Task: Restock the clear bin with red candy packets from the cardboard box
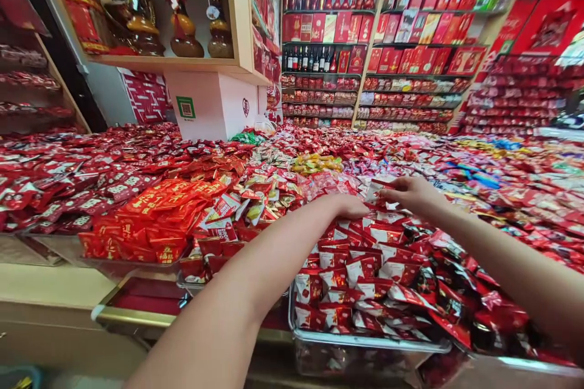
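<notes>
Pinching a white-and-red packet (375,188) by its edge, the right hand (413,193) is above the heaped wrappers; the left hand (352,205) is just beside it, its fingers largely hidden, so whether it grips anything I cannot tell. Nearer the front edge of the counter (50,285), a clear, hard-walled bin (369,341) with a rounded rim brims with glossy red-and-white packets (362,270), pillow-shaped with crimped ends. Toward the counter's left, another transparent bin overflows with shiny orange-red packets (159,219) printed with gold characters; beside them lie maroon packets (116,188) bearing pale lettering too small to read. Yellow-wrapped pieces (317,163) lie beyond the hands. Farther back, a smooth white pillar (201,106) carries a green-bordered QR code (185,107) and a heart outline (246,107).
</notes>
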`<state>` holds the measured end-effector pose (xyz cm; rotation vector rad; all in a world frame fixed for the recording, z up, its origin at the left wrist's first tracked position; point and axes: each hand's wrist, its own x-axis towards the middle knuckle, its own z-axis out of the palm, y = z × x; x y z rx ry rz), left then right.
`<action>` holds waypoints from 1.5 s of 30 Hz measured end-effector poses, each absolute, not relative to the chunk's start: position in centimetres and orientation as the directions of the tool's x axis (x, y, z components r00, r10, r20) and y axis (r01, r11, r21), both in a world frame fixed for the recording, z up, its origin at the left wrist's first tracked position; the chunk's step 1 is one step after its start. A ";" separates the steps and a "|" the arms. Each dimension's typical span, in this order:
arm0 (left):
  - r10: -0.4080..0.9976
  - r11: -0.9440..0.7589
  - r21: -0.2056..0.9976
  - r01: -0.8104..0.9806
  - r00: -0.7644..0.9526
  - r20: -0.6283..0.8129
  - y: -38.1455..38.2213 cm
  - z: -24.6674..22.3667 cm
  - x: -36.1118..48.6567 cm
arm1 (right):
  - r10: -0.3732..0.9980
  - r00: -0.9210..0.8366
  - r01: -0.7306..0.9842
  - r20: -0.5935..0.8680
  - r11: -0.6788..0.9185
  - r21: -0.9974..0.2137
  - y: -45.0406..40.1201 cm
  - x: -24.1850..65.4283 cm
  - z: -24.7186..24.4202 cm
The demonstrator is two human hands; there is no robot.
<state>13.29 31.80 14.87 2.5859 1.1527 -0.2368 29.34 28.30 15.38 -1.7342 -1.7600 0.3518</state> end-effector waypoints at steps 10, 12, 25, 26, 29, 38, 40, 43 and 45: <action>0.561 -0.771 0.188 0.609 0.788 -0.252 29.9 17.2 12.4 | 0.989 -0.149 0.665 0.014 0.111 -0.738 28.7 28.2 14.6; 0.571 -0.766 0.172 0.619 0.779 -0.259 29.7 17.6 12.1 | 0.974 -0.222 0.700 -0.042 0.130 -0.702 29.0 28.3 14.5; 0.611 -0.683 0.364 0.634 0.768 -0.192 29.7 17.2 11.7 | 0.972 -0.193 0.716 -0.134 0.046 -0.697 29.1 28.8 14.7; 0.617 -0.663 0.384 0.643 0.760 -0.206 29.9 17.0 11.7 | 0.975 -0.172 0.724 -0.137 0.031 -0.689 29.2 29.0 14.6; 0.613 -0.610 0.438 0.660 0.744 -0.266 30.3 16.6 11.7 | 0.989 -0.125 0.786 -0.076 0.052 -0.616 29.3 29.4 14.6; 0.580 -0.549 0.561 0.619 0.766 -0.277 30.9 16.1 11.7 | 0.978 -0.175 0.738 -0.116 0.052 -0.673 28.5 28.4 15.3; 0.581 -0.551 0.567 0.612 0.769 -0.267 30.8 16.2 11.6 | 0.979 -0.160 0.735 -0.125 0.034 -0.677 28.4 28.3 15.4; 0.576 -0.569 0.565 0.597 0.780 -0.245 30.4 16.7 11.5 | 0.975 -0.190 0.755 -0.117 0.068 -0.652 28.3 28.4 15.5; 0.577 -0.581 0.558 0.593 0.783 -0.231 29.9 17.2 11.6 | 0.958 -0.259 0.787 -0.121 0.137 -0.601 28.2 28.4 15.2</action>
